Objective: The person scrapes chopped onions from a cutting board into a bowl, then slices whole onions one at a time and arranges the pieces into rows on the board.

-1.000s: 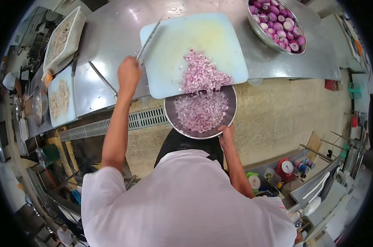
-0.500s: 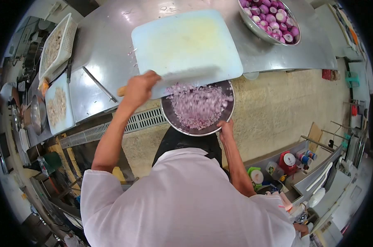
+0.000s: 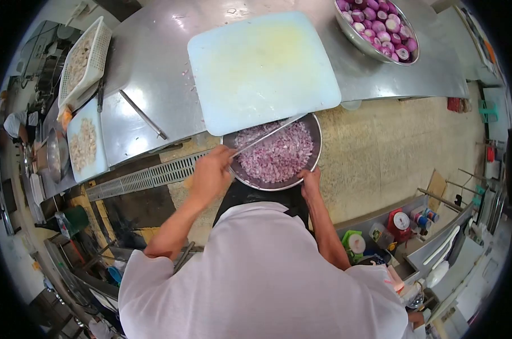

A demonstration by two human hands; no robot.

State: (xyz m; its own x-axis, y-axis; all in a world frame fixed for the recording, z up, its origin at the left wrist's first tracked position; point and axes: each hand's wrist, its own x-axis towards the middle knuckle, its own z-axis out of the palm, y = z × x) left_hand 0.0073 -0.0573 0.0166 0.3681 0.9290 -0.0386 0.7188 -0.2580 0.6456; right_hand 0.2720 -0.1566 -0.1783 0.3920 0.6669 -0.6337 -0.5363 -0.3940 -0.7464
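Note:
A cleaver (image 3: 270,134) with a thin blade, seen nearly edge-on, slants across a metal bowl (image 3: 318,135). My left hand (image 3: 211,174) is closed around its handle, at the bowl's left rim. Chopped red onion (image 3: 276,152) fills much of the bowl. My right hand (image 3: 309,183) grips the bowl's lower right rim. The bowl is held against the counter's front edge, its far side under the overhanging white cutting board (image 3: 264,68). Only wet marks and a few scraps show on the board.
A steel bowl (image 3: 355,37) of peeled red onions stands back right on the steel counter (image 3: 148,68). At left are a sharpening rod (image 3: 143,114), a white basket (image 3: 99,53) and a smaller board (image 3: 100,150) with pale chopped pieces. Scales (image 3: 400,221) sit lower right.
My left hand has moved right and toward me, bringing the cleaver off the board's edge to over the bowl. The onion that was falling now lies in the bowl. My right hand stays on the rim.

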